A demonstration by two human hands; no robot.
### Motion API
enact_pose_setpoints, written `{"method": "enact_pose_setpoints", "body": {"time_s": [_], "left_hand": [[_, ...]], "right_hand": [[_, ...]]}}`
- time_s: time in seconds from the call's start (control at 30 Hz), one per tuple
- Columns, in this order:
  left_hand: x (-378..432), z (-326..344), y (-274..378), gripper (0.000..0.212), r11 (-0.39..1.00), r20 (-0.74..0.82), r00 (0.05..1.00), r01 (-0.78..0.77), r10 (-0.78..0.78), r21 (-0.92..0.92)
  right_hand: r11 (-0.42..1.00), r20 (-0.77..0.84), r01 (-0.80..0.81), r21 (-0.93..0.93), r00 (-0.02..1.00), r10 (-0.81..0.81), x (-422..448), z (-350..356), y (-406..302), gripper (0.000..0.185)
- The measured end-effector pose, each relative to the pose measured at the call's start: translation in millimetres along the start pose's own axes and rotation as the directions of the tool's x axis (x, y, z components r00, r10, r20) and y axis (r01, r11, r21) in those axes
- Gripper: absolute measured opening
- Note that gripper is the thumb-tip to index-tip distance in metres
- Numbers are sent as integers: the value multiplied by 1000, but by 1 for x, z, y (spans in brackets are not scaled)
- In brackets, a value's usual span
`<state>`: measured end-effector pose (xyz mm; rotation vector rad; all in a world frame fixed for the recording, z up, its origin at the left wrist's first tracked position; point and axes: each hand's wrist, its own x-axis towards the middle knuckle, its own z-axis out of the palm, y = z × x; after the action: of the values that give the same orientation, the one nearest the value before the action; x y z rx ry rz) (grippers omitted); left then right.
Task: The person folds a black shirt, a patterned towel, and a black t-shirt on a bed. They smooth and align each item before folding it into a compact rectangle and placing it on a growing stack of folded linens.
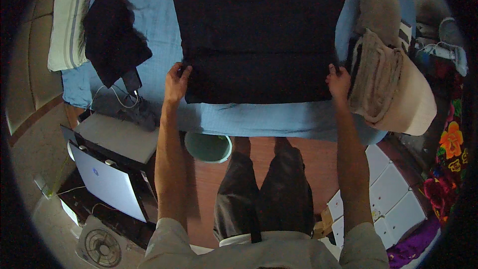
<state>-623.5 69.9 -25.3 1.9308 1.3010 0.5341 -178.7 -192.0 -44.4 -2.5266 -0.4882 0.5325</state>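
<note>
A black cloth or garment (257, 26) lies spread out nearly flat on the blue bedsheet (157, 15), roughly rectangular, with a faint crease running across its middle. At its left edge my left hand (177, 82) pinches the fabric between thumb and fingers. My right hand (338, 82) grips the opposite edge at about the same height. The cloth's near edge falls a little short of the bed's front edge. Its two far corners lie out on the sheet, the far right one slightly bunched.
To the left are a crumpled black cloth (112, 33), a striped pillow (71, 18) and a phone (132, 81) with a white cable. Folded beige blankets (381, 71) sit at right. Below stand a green bucket (209, 147), a screen (106, 179) and white drawers (396, 190).
</note>
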Motion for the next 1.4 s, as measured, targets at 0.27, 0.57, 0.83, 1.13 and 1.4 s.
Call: {"method": "enact_pose_setpoints", "body": {"time_s": [0.27, 0.57, 0.83, 1.13, 1.4], "left_hand": [[-10, 19, 9, 39, 867, -2, 879, 469, -477, -170], [-88, -1, 49, 93, 778, 479, 875, -351, 74, 521], [-65, 17, 25, 60, 717, 390, 886, -442, 253, 540], [-109, -55, 28, 40, 977, 620, 781, -68, -75, 204], [-76, -88, 56, 28, 952, 489, 840, 301, -235, -60]], "right_hand": [[981, -128, 49, -188, 989, -74, -2, 17, 1, 47], [515, 572, 759, -398, 645, -507, -83, -40, -29, 78], [441, 529, 759, -479, 650, -545, -56, -24, -12, 73], [723, 783, 589, -362, 613, -108, -79, -88, -19, 48], [881, 487, 429, -197, 823, -292, -66, -94, -37, 34]]}}
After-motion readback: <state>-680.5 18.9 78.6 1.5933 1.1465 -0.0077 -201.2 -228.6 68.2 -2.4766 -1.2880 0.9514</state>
